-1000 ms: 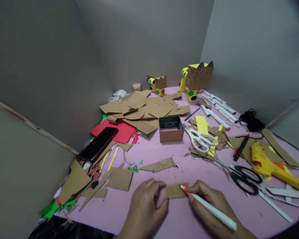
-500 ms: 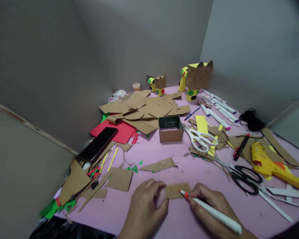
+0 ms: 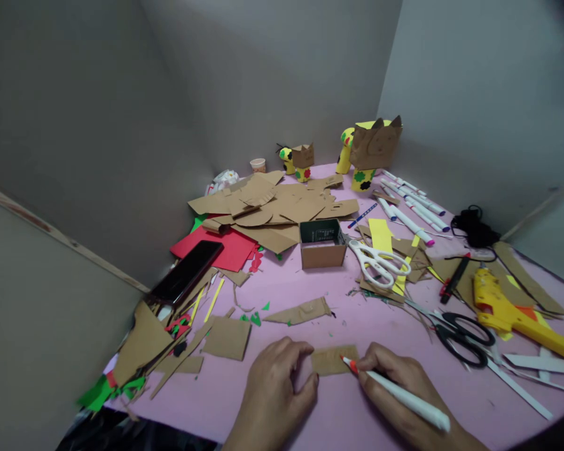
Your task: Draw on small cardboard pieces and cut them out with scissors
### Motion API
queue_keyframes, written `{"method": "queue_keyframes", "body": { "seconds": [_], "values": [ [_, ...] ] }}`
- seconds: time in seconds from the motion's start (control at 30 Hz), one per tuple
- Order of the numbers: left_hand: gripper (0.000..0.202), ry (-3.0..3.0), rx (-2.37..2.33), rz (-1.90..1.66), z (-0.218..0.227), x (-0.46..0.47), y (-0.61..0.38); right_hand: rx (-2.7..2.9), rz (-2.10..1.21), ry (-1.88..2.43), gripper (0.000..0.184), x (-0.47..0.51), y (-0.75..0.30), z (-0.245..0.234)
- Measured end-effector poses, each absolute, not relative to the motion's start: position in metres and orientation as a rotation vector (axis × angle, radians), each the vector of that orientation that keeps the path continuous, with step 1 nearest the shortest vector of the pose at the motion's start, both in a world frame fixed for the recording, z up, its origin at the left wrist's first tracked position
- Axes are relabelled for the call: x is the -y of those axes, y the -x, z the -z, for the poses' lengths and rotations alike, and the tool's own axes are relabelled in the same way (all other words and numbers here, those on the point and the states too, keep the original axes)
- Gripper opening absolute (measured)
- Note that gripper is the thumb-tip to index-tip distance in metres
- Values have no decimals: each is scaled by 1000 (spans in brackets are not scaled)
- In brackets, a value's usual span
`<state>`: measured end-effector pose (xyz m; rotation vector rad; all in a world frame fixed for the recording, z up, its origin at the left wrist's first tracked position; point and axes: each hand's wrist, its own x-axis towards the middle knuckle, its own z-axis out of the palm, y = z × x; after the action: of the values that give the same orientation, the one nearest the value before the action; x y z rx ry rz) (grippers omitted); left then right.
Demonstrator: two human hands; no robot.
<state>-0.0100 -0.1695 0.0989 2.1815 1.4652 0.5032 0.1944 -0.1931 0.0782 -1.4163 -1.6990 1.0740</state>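
Observation:
A small rectangular piece of brown cardboard (image 3: 329, 362) lies flat on the pink tabletop between my hands, with faint marks across it. The index finger and thumb of my left hand (image 3: 282, 382) hold its left end down at the corners. In my right hand (image 3: 399, 382) is a white marker (image 3: 418, 401) with an orange-red tip, gripped like a pen. That tip touches or hovers just over the cardboard, right of its middle; I cannot tell which. Beyond the piece lies a longer cardboard strip (image 3: 301, 311), and to the left a square cardboard piece (image 3: 228, 339).
An open small box (image 3: 323, 255) stands mid-table, beside white scissors (image 3: 380, 266). Black-handled scissors (image 3: 465, 338) and a yellow glue gun (image 3: 512, 313) lie right. A phone (image 3: 188, 270) rests on scraps at left. Cardboard sheets (image 3: 272, 207), markers (image 3: 413, 222) and paper figures (image 3: 376, 147) are farther back.
The marker's tip has shifted slightly to the right along the cardboard, and its rear end has swung a little left and up. My left hand stays in place.

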Motion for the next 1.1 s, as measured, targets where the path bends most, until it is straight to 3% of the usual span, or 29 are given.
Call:
{"method": "queue_keyframes", "body": {
  "seconds": [0.5,0.7,1.1],
  "values": [
    [26,-2181,-1458,-488,-99,169,11,1345,-1037,1533,21,195,-199,-73],
    [24,-2186,-1428,-484,-97,171,14,1419,-901,1556,25,189,-199,-75],
    [18,-2065,-1403,-560,-97,171,13,1560,-973,1517,22,187,-193,-78]
  ]
}}
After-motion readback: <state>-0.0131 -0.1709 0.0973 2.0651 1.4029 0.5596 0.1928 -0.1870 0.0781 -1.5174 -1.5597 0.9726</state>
